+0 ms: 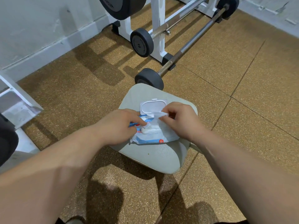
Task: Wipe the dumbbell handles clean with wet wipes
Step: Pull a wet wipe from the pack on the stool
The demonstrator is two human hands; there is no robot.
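Glossy plastic wipes pack (155,136), matt grey stool (155,157), speckled rough floor (80,94), metal bar (194,41)

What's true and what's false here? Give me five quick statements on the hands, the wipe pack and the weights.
1. The lid of the wipe pack is flipped open. True.
2. The right hand pinches a wipe that comes out of the pack's opening. True.
3. The left hand hangs free, away from the pack. False: it presses down on the wipe pack.
4. The wipe pack lies on a rack shelf. False: it lies on a grey stool seat.
5. A barbell lies on the floor beyond the stool. True.
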